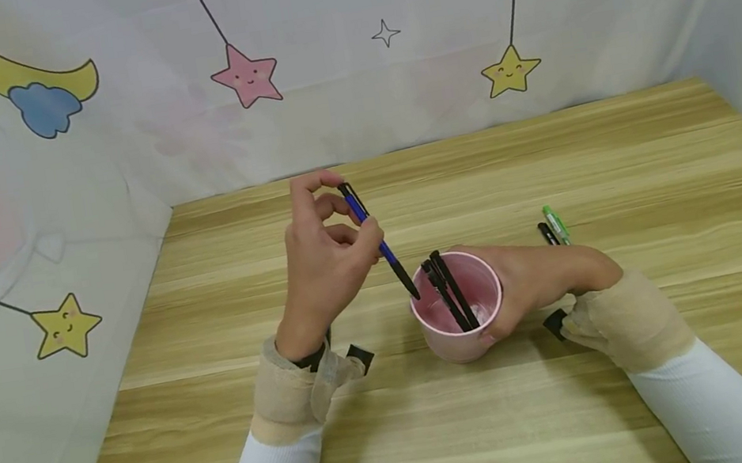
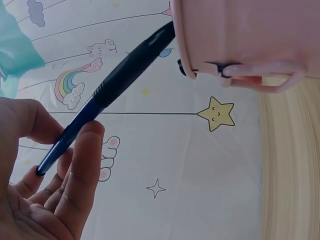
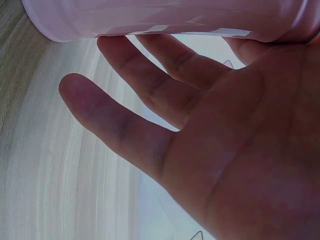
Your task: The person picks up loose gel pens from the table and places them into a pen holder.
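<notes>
My left hand [image 1: 328, 258] pinches a blue-and-black pen [image 1: 384, 249] between thumb and fingers, on the left side of a pink mug [image 1: 460, 346]. The pen slants down to the right, its black tip at the mug's opening. From the right, my right hand [image 1: 528, 272] grips the mug, thumb at the front. Two black pens [image 1: 449, 296] lean inside it. The left wrist view shows the mug's handle [image 2: 280, 82] and the held pen's dark grip [image 2: 135, 60]. In the right wrist view, fingers [image 3: 150, 82] lie against the mug's wall [image 3: 165, 20].
Behind my right wrist, a green-and-white pen [image 1: 555, 224] and a black pen [image 1: 547, 233] lie on the wooden table [image 1: 376, 455]. A white cloth [image 1: 351, 98] printed with stars hangs along the table's far edge.
</notes>
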A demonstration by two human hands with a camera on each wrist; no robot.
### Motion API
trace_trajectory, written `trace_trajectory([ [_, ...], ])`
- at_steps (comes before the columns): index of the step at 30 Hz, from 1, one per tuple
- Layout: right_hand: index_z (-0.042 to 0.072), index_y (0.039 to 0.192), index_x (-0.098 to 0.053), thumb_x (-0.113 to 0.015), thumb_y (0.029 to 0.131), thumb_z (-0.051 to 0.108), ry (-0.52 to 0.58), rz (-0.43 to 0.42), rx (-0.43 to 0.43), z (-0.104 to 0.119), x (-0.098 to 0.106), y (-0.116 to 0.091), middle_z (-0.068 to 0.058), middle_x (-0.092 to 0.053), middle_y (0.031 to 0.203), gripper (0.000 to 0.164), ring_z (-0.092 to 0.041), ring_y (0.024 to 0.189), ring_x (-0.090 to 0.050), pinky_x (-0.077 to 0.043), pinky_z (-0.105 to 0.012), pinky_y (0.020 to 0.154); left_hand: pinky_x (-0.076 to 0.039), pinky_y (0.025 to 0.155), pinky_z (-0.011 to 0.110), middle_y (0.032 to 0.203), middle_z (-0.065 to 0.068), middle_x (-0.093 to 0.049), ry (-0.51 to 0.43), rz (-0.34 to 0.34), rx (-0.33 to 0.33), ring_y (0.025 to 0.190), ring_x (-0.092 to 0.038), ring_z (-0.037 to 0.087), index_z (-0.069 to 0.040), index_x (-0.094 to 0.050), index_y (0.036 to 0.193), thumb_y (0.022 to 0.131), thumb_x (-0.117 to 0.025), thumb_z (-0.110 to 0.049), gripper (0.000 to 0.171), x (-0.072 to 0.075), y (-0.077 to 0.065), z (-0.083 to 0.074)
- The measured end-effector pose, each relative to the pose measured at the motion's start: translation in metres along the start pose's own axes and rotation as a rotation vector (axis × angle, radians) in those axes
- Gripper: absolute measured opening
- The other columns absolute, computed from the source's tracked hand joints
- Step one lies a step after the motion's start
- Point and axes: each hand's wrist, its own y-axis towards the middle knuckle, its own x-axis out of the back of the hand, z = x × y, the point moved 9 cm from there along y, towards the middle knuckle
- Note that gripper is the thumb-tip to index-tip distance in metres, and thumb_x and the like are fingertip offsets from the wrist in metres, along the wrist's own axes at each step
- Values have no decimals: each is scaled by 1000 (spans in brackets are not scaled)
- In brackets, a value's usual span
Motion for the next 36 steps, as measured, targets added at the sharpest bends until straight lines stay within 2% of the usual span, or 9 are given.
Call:
trace_trajectory([
  [7, 11, 129, -43, -82, 61, 4, -6, 5, 4, 2, 0, 1, -4, -56, 120, 78, -20, 109, -50, -39, -51, 96, -53, 45, 34, 77, 17, -55, 2, 30, -6, 47, -58, 17, -2, -33, 115, 77, -56, 8, 45, -5, -1, 0],
  [18, 6, 129, -42, -81, 63, 6, 0, 26, 25, 5, -3, 1, -6, -55, 121, 77, -22, 108, -50, -39, -53, 95, -53, 48, 33, 75, 14, -57, 119, 90, -24, 52, -59, 14, 2, -33, 110, 75, -57, 6, 42, -14, -1, -1],
  [26, 6, 127, -43, -80, 64, 7, -16, 36, 48, 8, -3, 2, -5, -56, 119, 74, -24, 107, -51, -40, -51, 94, -52, 48, 31, 73, 13, -58, 155, 135, -52, 53, -58, 12, 2, -33, 107, 75, -58, 6, 40, -20, -2, -5],
  [31, 5, 127, -43, -81, 63, 6, -20, 22, 32, 6, -3, 1, -5, -57, 118, 75, -25, 107, -51, -40, -51, 94, -52, 49, 31, 74, 10, -58, 170, 165, -59, 54, -58, 10, 1, -34, 108, 76, -60, 4, 41, -23, -3, 2],
  [36, 4, 127, -43, -81, 62, 3, 16, 21, 19, 4, -3, 0, -8, -56, 116, 75, -27, 106, -51, -39, -53, 94, -51, 48, 27, 74, 3, -57, 202, 195, -63, 54, -57, 6, -7, -33, 110, 78, -63, -4, 44, -27, -3, 23],
])
